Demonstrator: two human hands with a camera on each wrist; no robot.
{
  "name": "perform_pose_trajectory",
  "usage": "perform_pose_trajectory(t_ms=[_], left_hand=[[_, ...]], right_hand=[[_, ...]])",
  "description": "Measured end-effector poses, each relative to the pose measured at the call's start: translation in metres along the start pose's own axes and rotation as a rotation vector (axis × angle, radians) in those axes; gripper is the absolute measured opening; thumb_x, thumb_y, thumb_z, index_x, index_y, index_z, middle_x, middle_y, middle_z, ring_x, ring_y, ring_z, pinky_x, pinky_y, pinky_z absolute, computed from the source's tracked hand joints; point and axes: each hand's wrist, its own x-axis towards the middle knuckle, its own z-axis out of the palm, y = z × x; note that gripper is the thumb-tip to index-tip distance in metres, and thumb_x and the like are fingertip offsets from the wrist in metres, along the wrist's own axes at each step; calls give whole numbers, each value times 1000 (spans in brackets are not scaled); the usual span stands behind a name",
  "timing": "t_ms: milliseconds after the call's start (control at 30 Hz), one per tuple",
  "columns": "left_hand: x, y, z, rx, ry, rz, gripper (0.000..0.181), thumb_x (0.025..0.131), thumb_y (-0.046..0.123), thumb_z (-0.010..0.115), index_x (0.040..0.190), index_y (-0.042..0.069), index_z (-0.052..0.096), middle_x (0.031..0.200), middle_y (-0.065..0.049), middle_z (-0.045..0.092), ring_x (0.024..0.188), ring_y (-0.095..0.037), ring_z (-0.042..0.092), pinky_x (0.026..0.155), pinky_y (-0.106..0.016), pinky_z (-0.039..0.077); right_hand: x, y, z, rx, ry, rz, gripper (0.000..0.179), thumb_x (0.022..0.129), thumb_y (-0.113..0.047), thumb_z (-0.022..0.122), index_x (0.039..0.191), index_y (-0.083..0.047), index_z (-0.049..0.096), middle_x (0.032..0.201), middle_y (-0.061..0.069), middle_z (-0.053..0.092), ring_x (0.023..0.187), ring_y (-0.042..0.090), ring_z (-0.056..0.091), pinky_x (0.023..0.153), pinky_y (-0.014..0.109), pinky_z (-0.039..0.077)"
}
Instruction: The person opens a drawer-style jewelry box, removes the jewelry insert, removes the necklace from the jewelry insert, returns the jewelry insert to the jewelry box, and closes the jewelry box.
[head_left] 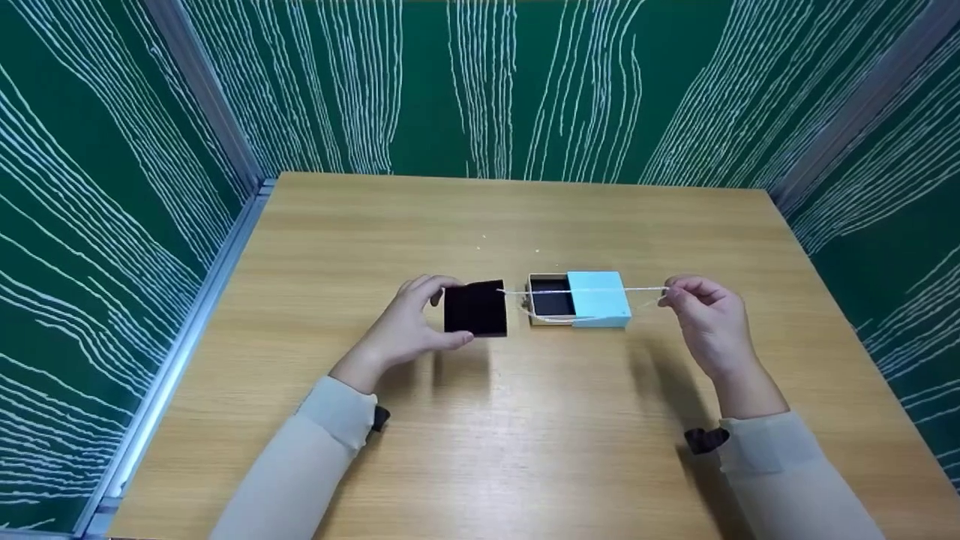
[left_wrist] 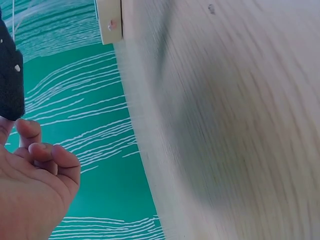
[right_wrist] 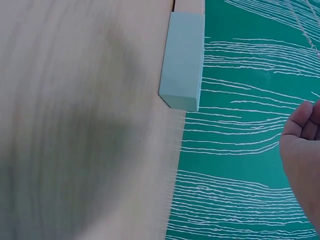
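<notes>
My left hand (head_left: 409, 319) grips a square black pad (head_left: 475, 309) by its edges, thumb below and fingers above, raised off the table. A thin silvery necklace chain (head_left: 645, 289) runs from the pad's right edge to my right hand (head_left: 709, 322), which pinches its end between thumb and fingertips. Part of the chain sags lower in a loop. Beneath it lies a light blue box (head_left: 600, 300), its sleeve partly slid off the dark-lined inner tray (head_left: 535, 319). In the left wrist view, small pale spots mark the pad (left_wrist: 11, 80). My right fingertips are partly cut off in the right wrist view.
The wooden table (head_left: 360, 225) carries a few tiny white specks (head_left: 481, 238) behind the box. Green walls with white wavy lines (head_left: 487, 82) enclose its back and sides. A metal rail (head_left: 172, 352) runs along the left edge.
</notes>
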Motion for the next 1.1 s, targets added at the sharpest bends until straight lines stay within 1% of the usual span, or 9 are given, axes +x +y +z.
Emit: perform_pose_trajectory(t_ms=[167,267,333,467,567,700,900,1000,1100], left_hand=[[-2,1,1,-3,-13,10,84,83,45,100,156,28,62,148,0,61,140,-38,52,119,-59,46],[-3,1,0,-11,-11,26,83,83,44,99,156,27,63,147,0,62,140,-42,52,119,-60,46],[-3,1,1,-11,-10,38,82,84,44,99,156,25,63,146,0,62,137,-41,52,118,-61,46],[-5,-1,0,0,-9,48,81,84,43,98,155,24,63,146,1,63,132,-32,52,118,-61,46],[-6,-1,0,6,-6,50,80,84,43,99,154,26,64,145,2,63,131,-29,51,117,-57,46],[-8,-2,0,9,3,55,80,83,43,99,154,26,64,143,2,64,131,-32,52,114,-53,45],[-12,-5,1,15,4,32,79,83,44,98,153,29,64,144,2,63,135,-34,52,116,-52,44],[-13,-6,1,12,7,26,79,83,44,98,152,29,64,144,2,63,136,-35,52,118,-54,44],[-14,-7,1,7,12,20,79,83,44,99,152,30,64,146,2,62,137,-34,52,120,-56,44]], right_hand=[[-5,2,-2,-47,47,43,26,109,14,57,99,2,78,105,2,76,97,14,71,97,24,62],[-7,3,-5,-59,64,58,24,109,13,58,99,3,78,106,2,75,99,14,70,97,23,62],[-9,3,-6,-64,73,65,25,109,13,58,98,2,78,106,2,75,98,15,70,97,23,62],[-13,5,-8,-78,94,88,28,110,12,57,95,-2,78,105,2,74,96,14,71,96,22,62],[-14,5,-9,-87,106,97,28,111,10,58,95,-3,77,104,2,74,93,14,72,96,23,62],[-16,5,-9,-69,97,91,26,110,10,59,96,-1,77,105,2,73,94,15,72,95,23,62],[-17,6,-11,26,76,68,30,108,16,55,96,2,79,105,3,74,97,15,70,92,24,63],[-17,6,-13,24,78,72,30,108,16,56,96,1,79,106,4,73,97,16,69,92,24,63],[-19,7,-16,-1,61,72,29,109,15,57,96,1,79,107,3,73,96,15,70,92,24,62]])
